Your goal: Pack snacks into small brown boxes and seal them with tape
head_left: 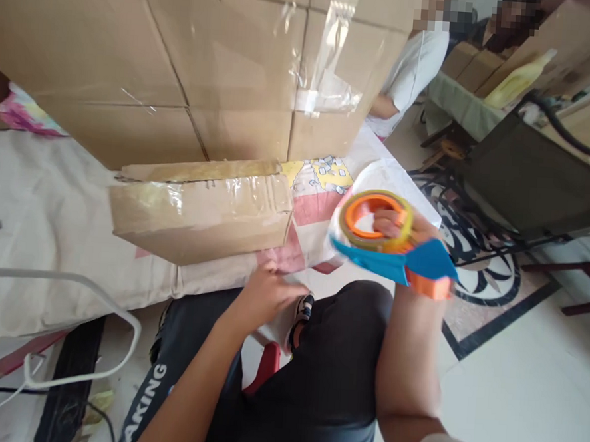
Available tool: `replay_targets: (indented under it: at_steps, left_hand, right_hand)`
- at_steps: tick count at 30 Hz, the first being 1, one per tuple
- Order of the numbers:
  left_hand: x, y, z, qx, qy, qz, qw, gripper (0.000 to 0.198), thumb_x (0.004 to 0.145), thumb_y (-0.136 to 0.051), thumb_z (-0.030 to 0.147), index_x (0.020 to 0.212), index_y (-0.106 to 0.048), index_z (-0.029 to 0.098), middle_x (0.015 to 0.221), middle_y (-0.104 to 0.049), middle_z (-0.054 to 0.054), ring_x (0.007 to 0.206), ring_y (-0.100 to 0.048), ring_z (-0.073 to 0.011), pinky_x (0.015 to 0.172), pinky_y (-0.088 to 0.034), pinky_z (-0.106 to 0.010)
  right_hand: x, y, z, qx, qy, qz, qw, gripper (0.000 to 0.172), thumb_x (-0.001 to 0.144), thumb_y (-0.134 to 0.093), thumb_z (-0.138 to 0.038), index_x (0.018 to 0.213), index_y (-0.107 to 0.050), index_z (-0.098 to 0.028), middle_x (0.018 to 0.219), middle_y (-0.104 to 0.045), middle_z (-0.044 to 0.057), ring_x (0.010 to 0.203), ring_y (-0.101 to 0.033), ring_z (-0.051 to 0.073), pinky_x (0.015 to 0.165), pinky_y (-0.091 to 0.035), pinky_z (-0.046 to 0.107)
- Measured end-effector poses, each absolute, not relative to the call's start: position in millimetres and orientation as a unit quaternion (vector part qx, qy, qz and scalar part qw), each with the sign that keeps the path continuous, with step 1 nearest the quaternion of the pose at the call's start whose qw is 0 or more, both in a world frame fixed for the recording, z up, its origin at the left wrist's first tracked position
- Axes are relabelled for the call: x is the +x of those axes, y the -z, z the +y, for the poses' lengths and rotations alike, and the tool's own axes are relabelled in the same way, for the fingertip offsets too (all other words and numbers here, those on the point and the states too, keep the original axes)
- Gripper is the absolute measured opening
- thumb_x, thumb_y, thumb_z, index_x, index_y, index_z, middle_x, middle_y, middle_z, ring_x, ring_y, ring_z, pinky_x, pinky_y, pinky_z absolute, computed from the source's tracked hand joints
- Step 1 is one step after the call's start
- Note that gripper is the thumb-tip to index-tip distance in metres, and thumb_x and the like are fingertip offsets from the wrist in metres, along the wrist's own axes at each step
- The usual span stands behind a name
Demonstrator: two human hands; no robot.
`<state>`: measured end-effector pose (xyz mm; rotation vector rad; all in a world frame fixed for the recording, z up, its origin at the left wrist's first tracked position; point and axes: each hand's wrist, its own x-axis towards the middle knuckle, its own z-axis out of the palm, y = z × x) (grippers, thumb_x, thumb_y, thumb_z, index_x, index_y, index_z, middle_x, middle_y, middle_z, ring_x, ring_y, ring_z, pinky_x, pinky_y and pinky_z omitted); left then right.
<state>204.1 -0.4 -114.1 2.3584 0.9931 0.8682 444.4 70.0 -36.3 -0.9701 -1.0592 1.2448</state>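
My right hand (389, 223) grips a tape dispenser (380, 261) with a blue body, orange parts and a roll of yellowish tape. Some of its fingers show inside the orange ring of the roll. The dispenser is held up beside the table edge, slightly blurred. My left hand (265, 296) is low over the table's front edge, its fingers apart and holding nothing. Just beyond it lies a flat cardboard box (210, 219) with shiny clear tape along its top and front. I cannot tell whether the left hand touches the cloth.
Taped cardboard boxes (234, 70) stand stacked behind the flat box on the cloth-covered table (34, 232). A white metal frame (86, 280) juts in at left. A person in a white shirt (419, 68) is beyond the stack. A dark chair (533, 169) stands at right.
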Motion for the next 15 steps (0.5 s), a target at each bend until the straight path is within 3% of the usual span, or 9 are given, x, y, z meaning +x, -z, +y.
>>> replay_targets:
  at_steps: [2, 6, 11, 15]
  left_hand:
    - [202.1, 113.5, -3.3, 0.843, -0.352, 0.340, 0.224, 0.032, 0.098, -0.051, 0.016, 0.107, -0.079, 0.028, 0.059, -0.070, 0.003, 0.052, -0.054, -0.0100, 0.074, -0.044, -0.030]
    - [198.4, 102.7, -7.0, 0.785, -0.455, 0.318, 0.276, 0.028, 0.098, -0.055, 0.017, 0.109, -0.079, 0.026, 0.058, -0.069, 0.004, 0.051, -0.051, -0.0084, 0.068, -0.045, -0.027]
    - [176.3, 89.2, -7.4, 0.706, -0.535, 0.342, 0.312, 0.024, 0.095, -0.058, 0.021, 0.106, -0.080, 0.023, 0.051, -0.063, 0.001, 0.061, -0.057, -0.0132, 0.060, -0.049, -0.025]
    - [154.8, 86.7, -15.4, 0.630, -0.583, 0.347, 0.379, 0.024, 0.096, -0.058, 0.024, 0.107, -0.078, 0.022, 0.046, -0.055, 0.004, 0.046, -0.050, -0.0089, 0.048, -0.045, -0.021]
  right_hand:
    - [456.2, 34.8, 77.9, -0.429, -0.520, -0.409, 0.615, 0.038, 0.087, -0.060, -0.060, 0.089, -0.062, -0.022, 0.066, -0.056, 0.001, 0.068, -0.064, 0.022, 0.072, -0.060, 0.044]
    - [452.2, 61.7, 117.9, -0.486, -0.311, -0.325, 0.749, 0.041, 0.086, -0.057, -0.061, 0.098, -0.054, -0.022, 0.078, -0.063, 0.001, 0.071, -0.068, 0.019, 0.068, -0.058, 0.035]
    - [437.2, 98.0, 164.6, -0.514, -0.311, -0.388, 0.699, 0.043, 0.084, -0.061, -0.058, 0.101, -0.052, -0.020, 0.088, -0.064, 0.002, 0.080, -0.068, 0.016, 0.070, -0.055, 0.029]
    - [435.1, 105.5, 169.2, -0.551, -0.353, -0.376, 0.656, 0.042, 0.080, -0.068, -0.050, 0.102, -0.049, -0.019, 0.092, -0.061, 0.000, 0.082, -0.064, 0.015, 0.073, -0.054, 0.028]
